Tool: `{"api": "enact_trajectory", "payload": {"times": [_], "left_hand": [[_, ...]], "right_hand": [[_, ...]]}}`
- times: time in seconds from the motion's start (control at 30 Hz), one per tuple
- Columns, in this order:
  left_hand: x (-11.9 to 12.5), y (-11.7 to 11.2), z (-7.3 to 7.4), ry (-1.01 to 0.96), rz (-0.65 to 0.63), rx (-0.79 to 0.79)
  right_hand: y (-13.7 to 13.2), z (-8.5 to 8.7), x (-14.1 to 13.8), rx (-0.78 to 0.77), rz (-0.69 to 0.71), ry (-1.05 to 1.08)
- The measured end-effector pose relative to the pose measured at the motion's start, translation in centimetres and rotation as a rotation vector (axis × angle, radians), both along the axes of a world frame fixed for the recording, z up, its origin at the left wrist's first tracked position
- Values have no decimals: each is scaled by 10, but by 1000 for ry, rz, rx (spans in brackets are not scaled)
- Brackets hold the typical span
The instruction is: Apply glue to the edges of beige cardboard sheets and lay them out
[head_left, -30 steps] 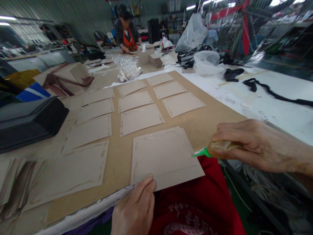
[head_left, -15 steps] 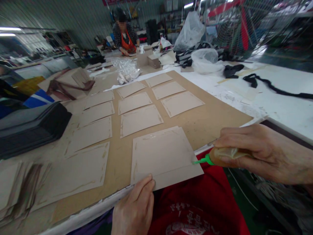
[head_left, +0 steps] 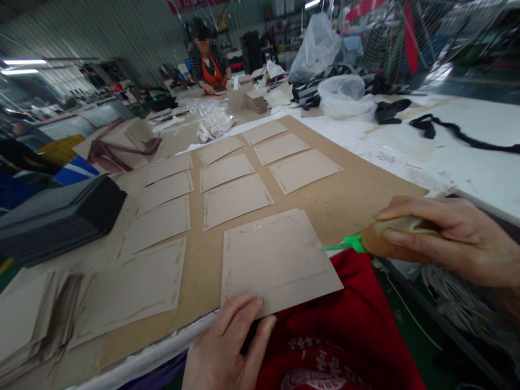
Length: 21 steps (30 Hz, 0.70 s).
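Note:
A beige cardboard sheet lies at the table's front edge, its near right corner sticking out over a red apron. My left hand holds the near edge, fingertips on top and the thumb apart just below the edge. Glue streaks mark the sheet's left and far sides, and a faint line runs along its near side. My right hand is wrapped round a squeeze bottle of amber glue. The green nozzle points left at the sheet's right edge; whether it touches cannot be made out.
Several glue-streaked sheets lie in rows on a brown board. At left are stacked cardboard pieces and a dark stack. Plastic bags and black strips lie farther back. A person in an orange apron works across the table.
My right hand has moved the glue bottle right and slightly up, its nozzle now farther up the sheet's right side. My left thumb has spread away from the fingers. The view has shifted slightly.

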<state>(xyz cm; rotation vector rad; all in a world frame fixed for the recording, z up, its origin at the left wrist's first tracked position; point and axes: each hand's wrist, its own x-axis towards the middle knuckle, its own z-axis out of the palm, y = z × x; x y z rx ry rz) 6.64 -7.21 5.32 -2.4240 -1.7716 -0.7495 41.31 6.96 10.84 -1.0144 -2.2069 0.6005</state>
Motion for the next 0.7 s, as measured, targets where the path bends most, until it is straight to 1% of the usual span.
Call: {"api": "enact_trajectory", "payload": {"times": [0.1, 0.2, 0.3, 0.4, 0.47, 0.57, 0.63, 0.7], "left_hand": [[13, 21, 6, 40, -43, 12], [23, 44, 7, 147, -28, -62], [26, 58, 7, 232, 11, -147], [20, 61, 1, 334, -19, -125], [13, 60, -7, 450, -114, -46], [-1, 60, -23, 608, -285, 102], [-6, 61, -28, 632, -310, 157], [-7, 60, -24, 624, -293, 166]], "right_hand": [[-10, -23, 9, -71, -198, 196], [-24, -42, 13, -170, -336, 342], [-37, -53, 18, -310, -470, 489], [-45, -58, 23, -452, -603, 630], [-46, -60, 24, -481, -609, 664], [-44, -66, 22, -476, -543, 727], [-43, -69, 22, -479, -539, 784], [-44, -70, 22, -474, -561, 791]]}}
